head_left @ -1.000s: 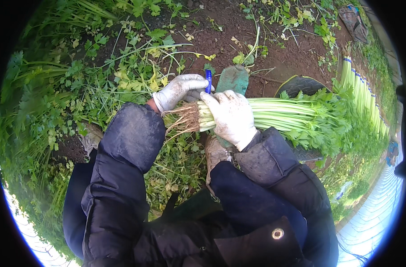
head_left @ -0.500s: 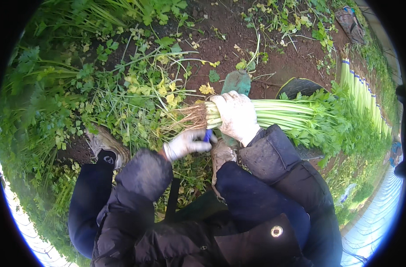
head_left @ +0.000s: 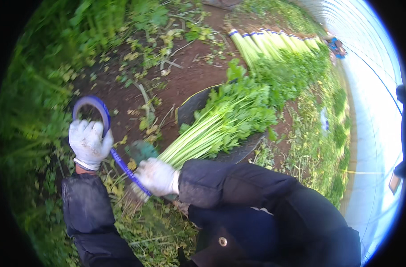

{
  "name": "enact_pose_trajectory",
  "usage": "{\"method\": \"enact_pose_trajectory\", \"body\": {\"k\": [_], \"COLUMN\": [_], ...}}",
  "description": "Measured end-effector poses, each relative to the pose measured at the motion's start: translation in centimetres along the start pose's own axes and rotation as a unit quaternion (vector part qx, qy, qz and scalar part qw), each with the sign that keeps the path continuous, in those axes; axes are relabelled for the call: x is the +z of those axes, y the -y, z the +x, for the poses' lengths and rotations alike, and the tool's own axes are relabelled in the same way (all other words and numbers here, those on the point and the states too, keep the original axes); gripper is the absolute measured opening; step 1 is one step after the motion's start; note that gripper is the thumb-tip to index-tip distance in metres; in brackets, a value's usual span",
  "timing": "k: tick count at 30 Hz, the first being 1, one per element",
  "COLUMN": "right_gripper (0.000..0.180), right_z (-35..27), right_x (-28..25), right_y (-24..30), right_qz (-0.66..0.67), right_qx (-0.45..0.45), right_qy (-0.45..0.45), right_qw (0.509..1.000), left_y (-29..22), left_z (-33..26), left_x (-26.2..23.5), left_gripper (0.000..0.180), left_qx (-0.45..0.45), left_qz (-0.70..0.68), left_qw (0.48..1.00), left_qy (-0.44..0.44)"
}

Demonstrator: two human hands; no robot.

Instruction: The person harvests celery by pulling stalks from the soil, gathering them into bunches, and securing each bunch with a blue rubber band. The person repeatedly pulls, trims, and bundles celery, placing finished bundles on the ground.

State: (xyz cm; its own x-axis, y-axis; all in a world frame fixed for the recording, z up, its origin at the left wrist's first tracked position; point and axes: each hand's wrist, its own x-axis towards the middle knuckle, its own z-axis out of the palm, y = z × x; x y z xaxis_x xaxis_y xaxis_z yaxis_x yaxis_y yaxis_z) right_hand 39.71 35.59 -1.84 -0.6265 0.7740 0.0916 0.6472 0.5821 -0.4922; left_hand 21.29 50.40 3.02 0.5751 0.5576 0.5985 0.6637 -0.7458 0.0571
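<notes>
The left hand (head_left: 89, 142) grips a blue tape roll (head_left: 105, 111), 1 uncut strip (head_left: 126, 170) leading rightward to the celery bundle (head_left: 198, 137), clasped by the right hand (head_left: 155, 175) near its root end. This band looks unfinished; beyond the 2 hands, up and right, lie banded bundles (head_left: 276, 43).

Left side is all dense leafy plants (head_left: 29, 111), pretty blurry tbh, and they run up to a patch of reddish-brown soil (head_left: 180, 82) scattered with loose leaves (head_left: 151, 236). There's a black mat (head_left: 191, 107) with a thin yellow edge lying on the dirt. Up top, a row of blue-banded celery bundles (head_left: 278, 42) lies side by side, with some small blue thing (head_left: 338, 48) past the far end, too fuzzy to make out. Whitish plastic sheeting (head_left: 367, 129) curves up the right, a dark cord (head_left: 373, 70) slanting across it.
</notes>
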Motion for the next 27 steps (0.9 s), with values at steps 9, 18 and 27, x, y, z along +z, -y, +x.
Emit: {"method": "enact_pose_trajectory", "body": {"k": [9,18,27], "right_gripper": [0.043,0.042,0.025], "right_z": [-0.3,1.8,1.6], "right_x": [0.4,0.6,1.4], "right_y": [-0.6,0.2,1.1], "right_qz": [0.048,0.066,-0.055], "right_qx": [0.038,0.114,0.096], "right_qy": [0.027,0.107,0.090], "right_qw": [0.998,0.985,0.990], "left_y": [-8.6,-26.3,-12.7], "left_z": [-26.1,-20.2,-9.8], "left_x": [11.9,2.1,-3.2], "left_gripper": [0.031,0.038,0.013], "left_qx": [-0.561,-0.706,-0.237], "left_qz": [-0.156,-0.286,-0.297], "left_qw": [0.796,0.635,0.920], "left_qy": [0.166,-0.130,-0.093]}}
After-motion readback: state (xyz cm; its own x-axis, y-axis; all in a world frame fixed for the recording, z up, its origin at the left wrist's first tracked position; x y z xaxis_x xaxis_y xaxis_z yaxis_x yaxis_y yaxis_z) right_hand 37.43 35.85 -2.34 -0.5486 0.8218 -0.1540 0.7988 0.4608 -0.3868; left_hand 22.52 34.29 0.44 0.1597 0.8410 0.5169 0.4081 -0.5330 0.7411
